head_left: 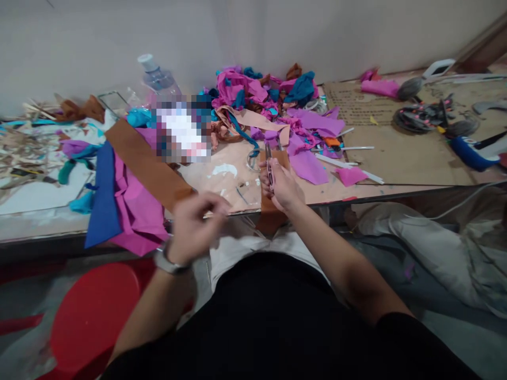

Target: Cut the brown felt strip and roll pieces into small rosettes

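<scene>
My right hand is closed round a pair of scissors with pinkish handles, blades pointing away from me. Beneath it a brown strip, apparently crepe paper, lies on the table and hangs over the front edge. My left hand, with a watch on the wrist, is smeared by motion just over that edge. Its fingers look bent, but whether they grip anything cannot be made out. Close behind the left hand is the lower end of a longer brown strip, lying across pink and blue sheets.
Crumpled pink, purple and teal scraps pile up along the wall. A clear bottle stands behind a blurred-out patch. Cardboard covers the right side. A red stool is at lower left; another person's leg is at right.
</scene>
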The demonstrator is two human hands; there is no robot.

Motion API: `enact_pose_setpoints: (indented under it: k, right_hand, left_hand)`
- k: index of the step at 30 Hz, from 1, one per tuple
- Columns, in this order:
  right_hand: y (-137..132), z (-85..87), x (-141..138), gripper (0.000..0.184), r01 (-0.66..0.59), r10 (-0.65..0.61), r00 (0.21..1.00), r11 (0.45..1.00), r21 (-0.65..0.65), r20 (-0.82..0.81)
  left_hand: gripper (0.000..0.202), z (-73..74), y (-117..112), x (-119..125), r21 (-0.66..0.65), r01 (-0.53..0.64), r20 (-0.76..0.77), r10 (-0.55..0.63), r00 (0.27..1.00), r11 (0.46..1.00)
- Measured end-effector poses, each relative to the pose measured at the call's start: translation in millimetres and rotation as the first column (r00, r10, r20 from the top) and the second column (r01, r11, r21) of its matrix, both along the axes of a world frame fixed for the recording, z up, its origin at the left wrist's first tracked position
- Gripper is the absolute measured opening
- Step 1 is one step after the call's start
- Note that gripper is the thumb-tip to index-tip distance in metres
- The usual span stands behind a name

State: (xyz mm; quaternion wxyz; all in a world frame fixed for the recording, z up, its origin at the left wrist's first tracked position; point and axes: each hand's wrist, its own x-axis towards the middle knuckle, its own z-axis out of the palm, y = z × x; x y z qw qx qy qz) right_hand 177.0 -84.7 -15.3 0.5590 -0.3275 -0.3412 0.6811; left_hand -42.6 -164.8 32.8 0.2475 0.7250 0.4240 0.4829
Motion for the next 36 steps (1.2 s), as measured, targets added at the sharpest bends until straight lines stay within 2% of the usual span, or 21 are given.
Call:
enact_pose_setpoints:
  k: [1, 2, 3, 6, 8, 10, 15, 22, 31, 34, 36]
  right_hand:
    - [0, 0.2, 0, 0.042, 0.001, -0.001, 1.0, 1.0, 0.001, 0.0]
    - [-1, 0.8, 1, 0.043, 0.003, -0.003, 1.0, 1.0, -0.002, 0.0]
    - [-1, 1.8, 0, 0.043, 0.007, -0.007, 1.0, 1.0, -0.008, -0.003]
    - [-6, 7.2, -2, 0.043, 0.027, -0.028, 0.999, 0.999, -0.024, -0.032]
    - [-11, 11.4, -4, 0.043, 0.025, -0.026, 0.997, 0.999, -0.027, -0.066]
    - [-15, 14.9, -8, 0.043, 0.0, -0.002, 0.996, 1.0, -0.024, -0.094]
    - [-23, 16.8, -12, 0.045, -0.083, 0.077, 0.991, 0.996, -0.044, -0.113]
    - [-23, 13.8, -13, 0.04, -0.094, 0.083, 0.99, 0.991, -0.091, -0.112]
    - [-22, 9.5, -13, 0.039, -0.109, 0.1, 0.988, 0.991, -0.073, -0.121]
    - [-18, 10.2, -7, 0.042, -0.121, 0.117, 0.991, 0.992, -0.047, -0.064]
    - [-12, 13.9, 6, 0.045, -0.111, 0.11, 0.992, 0.994, 0.01, 0.064]
  left_hand:
    - [0.011, -13.5, -19, 26, -0.166, 0.112, -0.115, -0.132, 0.985, 0.98]
    - [0.014, -27.9, -34, 46, -0.296, 0.132, -0.187, -0.193, 0.963, 0.946]
    - [0.018, -42.3, -44, 61, -0.358, 0.087, -0.242, -0.182, 0.953, 0.93]
    - [0.034, -78.5, -50, 80, -0.336, -0.137, -0.393, -0.006, 0.92, 0.932]
    - [0.038, -91.8, -45, 83, -0.327, -0.191, -0.433, 0.033, 0.901, 0.926]
    - [0.041, -96.5, -41, 86, -0.327, -0.197, -0.433, 0.039, 0.901, 0.924]
    - [0.045, -93.6, -33, 95, -0.368, -0.111, -0.351, -0.027, 0.936, 0.923]
    - [0.054, -104.5, -22, 101, -0.439, -0.13, -0.312, -0.015, 0.95, 0.889]
    - [0.057, -128.8, -11, 103, -0.568, 0.022, -0.101, -0.096, 0.99, 0.823]
    - [0.056, -127.3, -19, 101, -0.591, 0.121, -0.032, -0.174, 0.984, 0.797]
    - [0.052, -121.4, -28, 96, -0.59, 0.174, -0.005, -0.219, 0.976, 0.789]
